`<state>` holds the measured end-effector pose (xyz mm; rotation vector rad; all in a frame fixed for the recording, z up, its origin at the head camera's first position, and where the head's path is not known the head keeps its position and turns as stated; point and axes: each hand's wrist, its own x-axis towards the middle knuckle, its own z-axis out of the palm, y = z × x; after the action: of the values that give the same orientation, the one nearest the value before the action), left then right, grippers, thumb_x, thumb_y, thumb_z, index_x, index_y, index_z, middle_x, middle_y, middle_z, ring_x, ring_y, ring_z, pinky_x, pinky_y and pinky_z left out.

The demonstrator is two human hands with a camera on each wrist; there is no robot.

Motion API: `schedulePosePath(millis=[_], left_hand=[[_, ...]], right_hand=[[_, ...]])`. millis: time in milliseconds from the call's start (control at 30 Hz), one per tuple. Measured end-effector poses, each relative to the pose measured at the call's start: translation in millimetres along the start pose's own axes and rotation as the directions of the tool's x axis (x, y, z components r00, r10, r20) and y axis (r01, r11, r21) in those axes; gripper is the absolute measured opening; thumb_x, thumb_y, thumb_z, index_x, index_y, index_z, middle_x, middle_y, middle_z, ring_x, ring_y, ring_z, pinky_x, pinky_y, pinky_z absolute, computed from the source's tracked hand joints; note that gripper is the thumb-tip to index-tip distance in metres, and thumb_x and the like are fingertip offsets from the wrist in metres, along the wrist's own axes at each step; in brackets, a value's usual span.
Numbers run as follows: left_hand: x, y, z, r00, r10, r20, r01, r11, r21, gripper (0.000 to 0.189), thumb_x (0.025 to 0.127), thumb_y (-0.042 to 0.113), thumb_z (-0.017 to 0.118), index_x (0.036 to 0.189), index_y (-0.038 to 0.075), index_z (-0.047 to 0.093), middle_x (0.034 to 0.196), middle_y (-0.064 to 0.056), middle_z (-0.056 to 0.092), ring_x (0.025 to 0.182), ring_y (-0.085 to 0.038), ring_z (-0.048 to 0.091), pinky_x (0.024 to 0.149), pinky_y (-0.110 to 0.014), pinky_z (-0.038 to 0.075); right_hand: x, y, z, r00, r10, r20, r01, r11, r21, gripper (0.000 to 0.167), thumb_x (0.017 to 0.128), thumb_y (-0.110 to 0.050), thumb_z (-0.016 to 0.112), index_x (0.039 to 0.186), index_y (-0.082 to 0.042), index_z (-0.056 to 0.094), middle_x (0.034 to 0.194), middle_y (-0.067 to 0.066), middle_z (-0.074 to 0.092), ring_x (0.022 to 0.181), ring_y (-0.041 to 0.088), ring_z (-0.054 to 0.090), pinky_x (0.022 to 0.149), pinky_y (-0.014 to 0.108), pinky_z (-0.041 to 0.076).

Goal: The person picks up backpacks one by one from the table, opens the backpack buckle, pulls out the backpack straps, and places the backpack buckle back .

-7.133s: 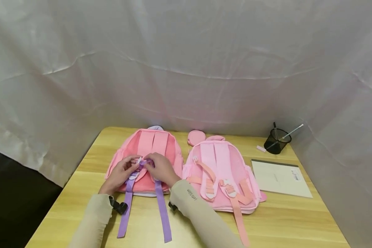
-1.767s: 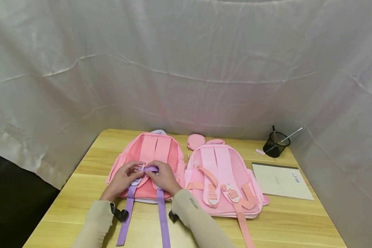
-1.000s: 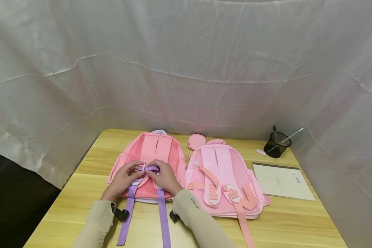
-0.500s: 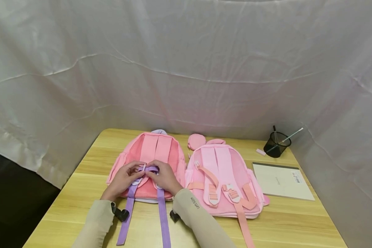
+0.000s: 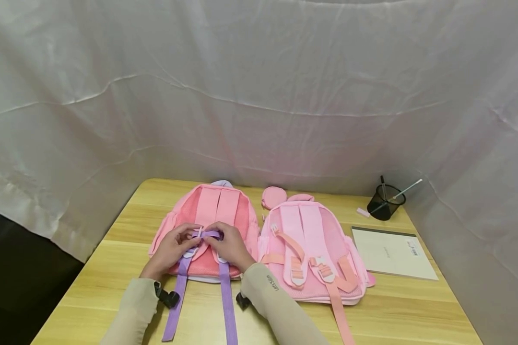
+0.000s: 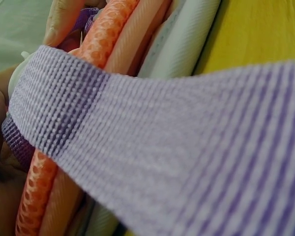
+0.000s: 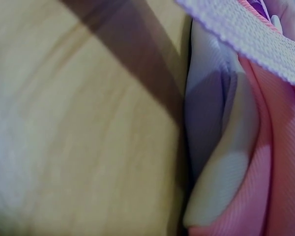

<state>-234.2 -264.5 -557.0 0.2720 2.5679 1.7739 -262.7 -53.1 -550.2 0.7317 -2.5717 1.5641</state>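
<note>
A coral-pink backpack (image 5: 205, 201) lies back side up on the table, its shoulder straps facing me. Over its lower half, my left hand (image 5: 172, 247) pinches a small white plastic buckle (image 5: 200, 232), which stands on edge between thumb and fingertips. My right hand (image 5: 229, 243) pinches a short purple webbing strap (image 5: 211, 234) that runs across to the buckle. How far the webbing passes through the buckle is hidden by the fingers. Two long purple strap tails (image 5: 227, 299) hang toward me. In the left wrist view, purple webbing (image 6: 152, 132) fills the foreground.
A lighter pink backpack (image 5: 328, 225) with peach straps lies right beside the coral one. Farther right are a cream notepad (image 5: 390, 251), a black mesh pen cup (image 5: 382, 207) and a small pink block (image 5: 362, 212). A grey curtain (image 5: 259, 105) hangs behind the table (image 5: 393, 311).
Compared with seven seconds ago, the buckle has turned on edge and the short purple strap lies straighter between the hands. During the last second both hands stay almost still.
</note>
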Motion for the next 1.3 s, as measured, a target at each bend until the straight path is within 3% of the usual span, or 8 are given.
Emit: schedulePosePath(millis=[600,933,1300], left_hand=[[-1.1,-2.1,-0.5,0.999,0.038,0.020,-0.037,0.998,-0.048,0.033,0.098,0.023,0.073,0.130,0.015,0.067,0.106,-0.013,0.074,0.087,-0.012,0.068,0.077,-0.022,0.053],[-0.7,2.7,-0.7,1.000,-0.018,-0.011,0.018,1.000,0.008,0.035,0.098,0.030,0.072,0.131,0.020,0.068,0.105,-0.009,0.071,0.086,-0.017,0.059,0.075,-0.024,0.048],[-1.0,3.0,-0.1,0.999,0.025,0.025,-0.024,1.000,-0.012,0.033,0.099,0.024,0.072,0.131,0.018,0.067,0.109,-0.010,0.075,0.088,-0.013,0.067,0.079,-0.022,0.052]], right_hand=[[0.8,0.1,0.3,0.999,-0.013,0.038,0.013,1.000,0.008,0.018,0.094,-0.030,0.078,0.108,-0.019,0.077,0.105,-0.007,0.077,0.096,0.001,0.065,0.090,0.021,0.052],[0.4,-0.7,-2.1,1.000,0.005,-0.019,-0.005,1.000,0.007,0.017,0.097,-0.030,0.075,0.109,-0.019,0.076,0.104,-0.006,0.076,0.095,0.004,0.065,0.089,0.024,0.052],[1.6,1.1,-2.2,1.000,0.001,0.025,-0.001,1.000,0.026,0.015,0.097,-0.030,0.075,0.107,-0.020,0.076,0.103,-0.008,0.076,0.094,0.002,0.065,0.089,0.022,0.052]])
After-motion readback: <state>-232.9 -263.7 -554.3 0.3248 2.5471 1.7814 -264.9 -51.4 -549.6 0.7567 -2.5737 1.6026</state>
